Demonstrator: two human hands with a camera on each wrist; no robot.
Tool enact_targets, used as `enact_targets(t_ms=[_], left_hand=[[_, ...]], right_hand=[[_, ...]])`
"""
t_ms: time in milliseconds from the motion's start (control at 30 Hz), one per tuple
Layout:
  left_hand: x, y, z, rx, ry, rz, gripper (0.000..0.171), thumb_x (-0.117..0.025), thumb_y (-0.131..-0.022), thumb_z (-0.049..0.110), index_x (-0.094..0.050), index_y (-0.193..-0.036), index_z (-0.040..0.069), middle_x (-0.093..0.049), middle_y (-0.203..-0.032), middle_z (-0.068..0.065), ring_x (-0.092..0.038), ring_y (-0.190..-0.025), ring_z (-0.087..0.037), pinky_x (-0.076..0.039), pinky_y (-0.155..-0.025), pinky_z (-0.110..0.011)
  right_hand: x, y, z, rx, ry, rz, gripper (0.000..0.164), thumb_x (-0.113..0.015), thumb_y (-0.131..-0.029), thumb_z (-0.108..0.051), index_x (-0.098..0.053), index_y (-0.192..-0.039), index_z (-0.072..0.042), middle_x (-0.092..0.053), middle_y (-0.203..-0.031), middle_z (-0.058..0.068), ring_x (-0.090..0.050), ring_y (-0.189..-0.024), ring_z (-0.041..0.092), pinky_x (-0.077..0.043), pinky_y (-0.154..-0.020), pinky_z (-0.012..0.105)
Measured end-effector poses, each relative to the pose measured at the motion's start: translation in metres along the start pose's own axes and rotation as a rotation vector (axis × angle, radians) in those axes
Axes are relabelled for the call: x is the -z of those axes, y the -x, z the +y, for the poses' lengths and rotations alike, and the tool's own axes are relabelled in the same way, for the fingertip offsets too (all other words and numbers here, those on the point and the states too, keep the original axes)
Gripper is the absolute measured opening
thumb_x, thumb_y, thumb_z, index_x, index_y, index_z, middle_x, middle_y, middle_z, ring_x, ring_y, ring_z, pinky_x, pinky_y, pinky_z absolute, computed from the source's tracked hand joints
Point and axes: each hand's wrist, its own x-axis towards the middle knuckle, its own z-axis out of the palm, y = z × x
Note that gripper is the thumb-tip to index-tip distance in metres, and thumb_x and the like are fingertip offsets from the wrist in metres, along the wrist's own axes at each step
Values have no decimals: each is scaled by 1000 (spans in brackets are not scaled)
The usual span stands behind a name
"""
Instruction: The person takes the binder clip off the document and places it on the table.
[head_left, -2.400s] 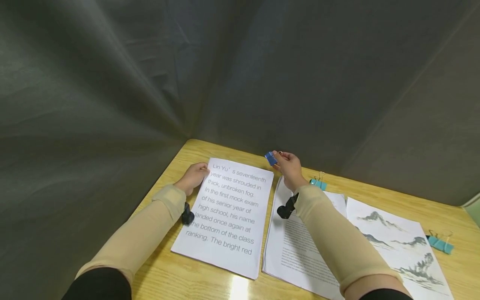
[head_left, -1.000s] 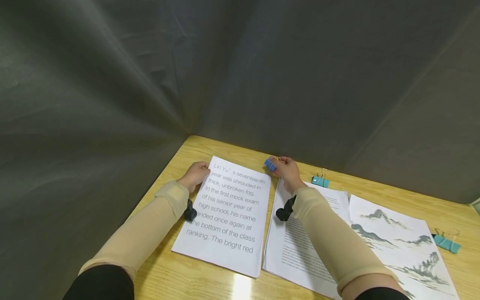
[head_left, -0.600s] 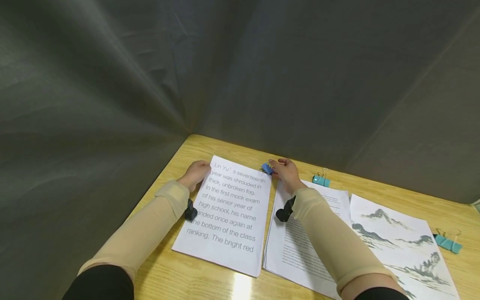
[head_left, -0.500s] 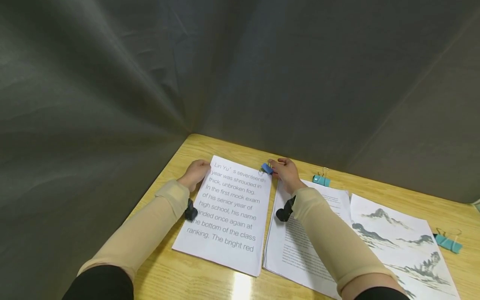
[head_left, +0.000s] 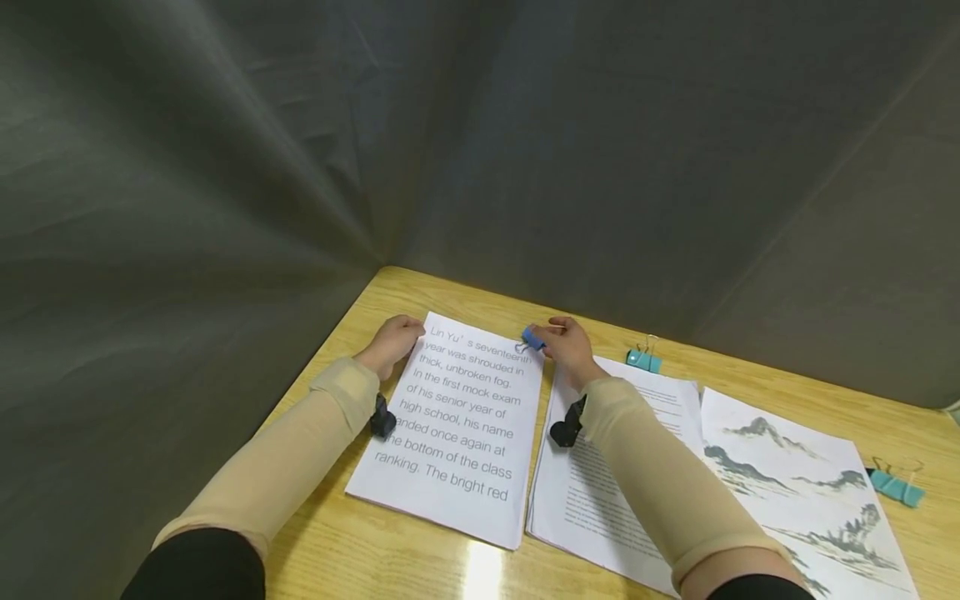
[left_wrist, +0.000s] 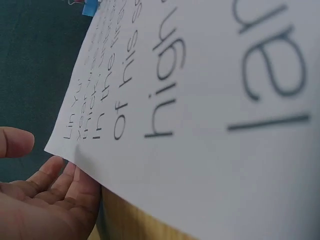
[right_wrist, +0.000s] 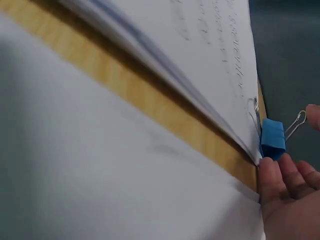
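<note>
A stack of white sheets with large print (head_left: 453,404) lies on the wooden table. Its upper right corner carries a blue binder clip (head_left: 533,337); in the right wrist view one wire handle (right_wrist: 254,107) lies over the paper and the other sticks outward. My right hand (head_left: 572,346) holds this clip, fingertips against the body and thumb (right_wrist: 313,117) at the end of the outer handle. Along the upper left edge of the stack rests my left hand (head_left: 392,342); its fingers (left_wrist: 50,170) touch the paper's edge while the thumb (left_wrist: 17,142) stands apart from it.
Right of the stack lies another stack with small print (head_left: 570,500), partly under my right forearm. A landscape painting sheet (head_left: 795,467) lies farther right. Teal binder clips (head_left: 643,361) stand behind the second stack and beside the painting (head_left: 896,486). A dark curtain (head_left: 562,167) borders the table.
My right hand has brought the blue binder clip down onto the stack's upper right corner, and one handle has folded over the paper. My left hand stays at the left edge, shifting slightly.
</note>
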Motion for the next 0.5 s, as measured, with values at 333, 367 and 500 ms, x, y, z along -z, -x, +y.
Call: enact_targets(t_ms=[333,367,500], left_hand=[[-1,-2,-3,27,-10,-29,49,-47,-107,20,-42,-151,-2,-44,-152,-20,-41,-142,-37,-32,-118,-48],[-2,-2,-3,30,-12,-28,49,-47,-107,20,-41,-151,-2,-44,-152,-20,-41,-141,-37,-32,-117,-48],[-3,-2,-7,6,-55,-12,51,-47,-107,21,-39,-153,-1,-41,-155,-21,-39,-143,-38,-31,-117,-50]], right_hand=[[-11,-1,8,84,160,36,57,-68,-100,-30,-50,-143,3,-58,-133,20,-55,-119,31,-45,-103,42],[-11,-1,9,82,152,39,56,-68,-100,-30,-50,-143,2,-58,-133,20,-55,-119,31,-45,-102,42],[-10,1,9,98,119,42,55,-67,-101,-28,-50,-143,3,-59,-131,19,-57,-116,30,-47,-98,39]])
